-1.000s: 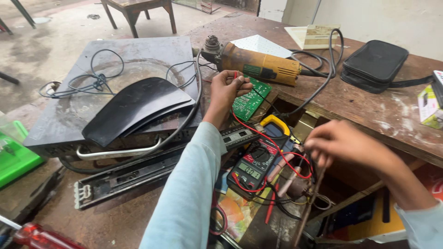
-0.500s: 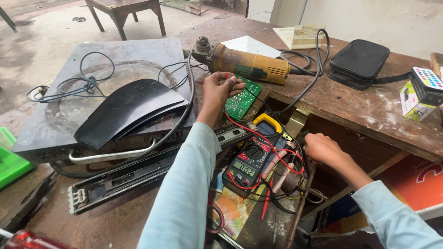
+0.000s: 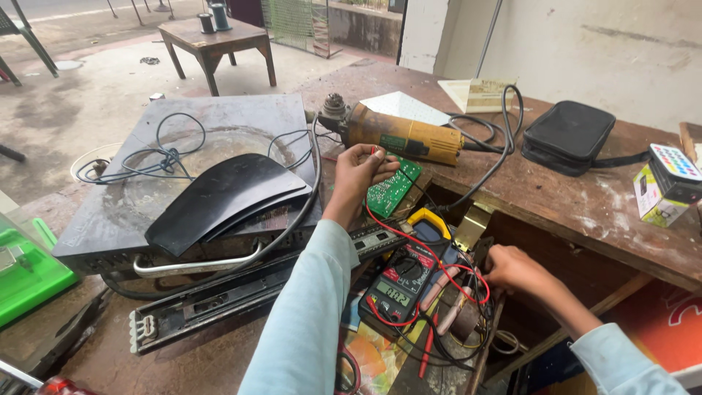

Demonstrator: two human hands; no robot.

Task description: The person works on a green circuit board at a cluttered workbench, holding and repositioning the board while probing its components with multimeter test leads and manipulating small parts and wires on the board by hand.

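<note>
Green circuit board is pinched at its upper edge by the left hand, just below the yellow grinder; a red lead is held there too. The right hand is curled over wires beside the multimeter, grip hidden. Space on the left is crowded by a cooktop and drawer slide. Bare worktop is seen near the pouch.

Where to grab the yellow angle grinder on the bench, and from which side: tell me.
Take the angle grinder around its long yellow barrel, coming from above, fingers wrapping across it. It lies flat on the wooden bench, so the barrel's top is clear. Avoid the metal head at its left end and the black cable trailing from its right. The left hand sits just in front.
</note>
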